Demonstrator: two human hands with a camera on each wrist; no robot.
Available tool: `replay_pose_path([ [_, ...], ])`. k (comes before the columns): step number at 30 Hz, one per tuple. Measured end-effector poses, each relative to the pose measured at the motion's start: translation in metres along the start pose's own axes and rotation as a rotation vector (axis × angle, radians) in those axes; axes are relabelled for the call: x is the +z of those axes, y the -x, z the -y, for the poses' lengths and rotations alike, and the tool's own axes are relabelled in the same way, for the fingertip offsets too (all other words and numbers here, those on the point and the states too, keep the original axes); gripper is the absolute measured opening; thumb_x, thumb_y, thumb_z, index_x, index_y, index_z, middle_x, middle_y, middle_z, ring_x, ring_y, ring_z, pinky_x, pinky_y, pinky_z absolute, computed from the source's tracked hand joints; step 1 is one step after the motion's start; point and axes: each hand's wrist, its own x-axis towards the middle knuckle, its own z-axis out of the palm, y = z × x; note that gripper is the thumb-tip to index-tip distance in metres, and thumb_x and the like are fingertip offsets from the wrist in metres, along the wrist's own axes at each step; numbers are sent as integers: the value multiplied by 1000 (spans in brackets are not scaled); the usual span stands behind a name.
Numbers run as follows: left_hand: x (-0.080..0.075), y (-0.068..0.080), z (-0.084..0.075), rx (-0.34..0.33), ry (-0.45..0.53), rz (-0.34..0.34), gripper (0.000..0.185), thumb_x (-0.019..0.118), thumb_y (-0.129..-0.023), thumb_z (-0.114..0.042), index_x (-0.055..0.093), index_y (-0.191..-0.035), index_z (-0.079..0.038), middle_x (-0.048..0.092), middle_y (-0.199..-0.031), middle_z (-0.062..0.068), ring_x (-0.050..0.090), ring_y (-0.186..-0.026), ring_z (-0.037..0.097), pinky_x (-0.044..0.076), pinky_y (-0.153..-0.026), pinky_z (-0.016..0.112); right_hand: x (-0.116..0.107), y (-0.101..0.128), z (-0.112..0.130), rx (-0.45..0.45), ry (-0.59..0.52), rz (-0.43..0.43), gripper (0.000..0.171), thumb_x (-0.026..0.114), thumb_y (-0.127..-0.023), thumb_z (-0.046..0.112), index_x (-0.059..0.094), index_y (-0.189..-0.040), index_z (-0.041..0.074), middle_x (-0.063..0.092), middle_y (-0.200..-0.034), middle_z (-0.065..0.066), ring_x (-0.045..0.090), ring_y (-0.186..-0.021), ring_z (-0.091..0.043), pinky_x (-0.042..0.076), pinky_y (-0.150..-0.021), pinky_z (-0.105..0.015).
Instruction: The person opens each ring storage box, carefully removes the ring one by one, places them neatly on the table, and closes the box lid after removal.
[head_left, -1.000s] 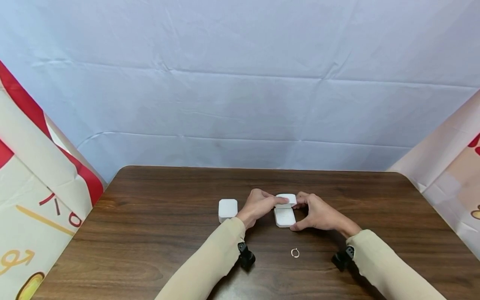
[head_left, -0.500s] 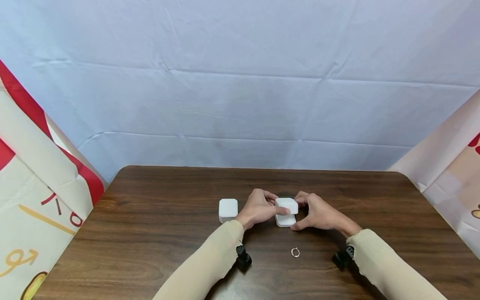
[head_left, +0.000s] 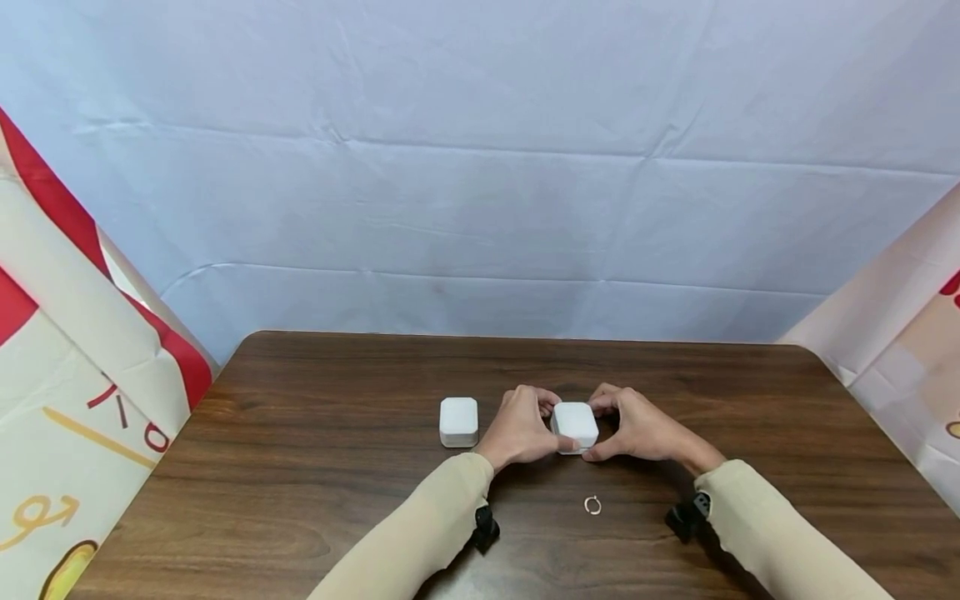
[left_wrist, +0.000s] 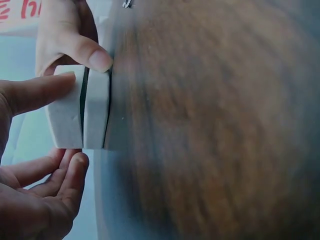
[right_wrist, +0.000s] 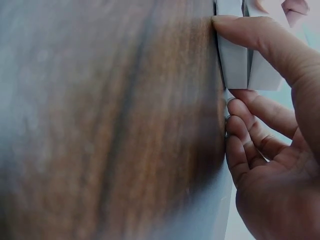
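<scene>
A small white jewelry box (head_left: 575, 423) with rounded corners rests on the table between both hands. Its lid lies almost flat on the base; the left wrist view shows a thin dark gap between lid (left_wrist: 66, 115) and base (left_wrist: 96, 112). My left hand (head_left: 525, 427) holds the lid, thumb on the near side and fingers around the far side. At the right, my right hand (head_left: 639, 425) grips the base, its thumb (right_wrist: 250, 32) pressing the near face. A thin gold-coloured open-ended ring (head_left: 599, 506) lies on the wood nearer the person. The box's inside is hidden.
Just left of my left hand stands a second, similar white box (head_left: 458, 419), closed. The brown wooden table (head_left: 315, 467) meets a pale cloth backdrop (head_left: 480, 217) behind, and patterned cloth hangs at both sides.
The lid, raised one second ago with the white inside showing, has come down toward the person onto the base. My left hand has moved slightly nearer with it; my right hand has stayed put.
</scene>
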Motion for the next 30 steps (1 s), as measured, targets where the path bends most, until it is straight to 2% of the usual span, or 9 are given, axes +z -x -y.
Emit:
replay_pose_path([
  [16, 2, 0, 0, 27, -48, -16, 53, 96, -68, -22, 72, -111, -4, 70, -96, -1, 64, -91, 13, 51, -80, 24, -1, 0, -1, 7, 27, 0, 42, 93, -74, 34, 76, -108, 16, 59, -106, 0, 58, -92, -16, 50, -80, -31],
  [30, -2, 4, -5, -27, -44, 15, 61, 97, -66, -22, 69, -117, -4, 69, -103, 2, 63, -99, 18, 50, -84, 26, -1, 3, 1, 3, 55, -2, 50, 93, -73, 35, 74, -113, 13, 59, -107, 1, 58, -93, -16, 50, -81, -32],
])
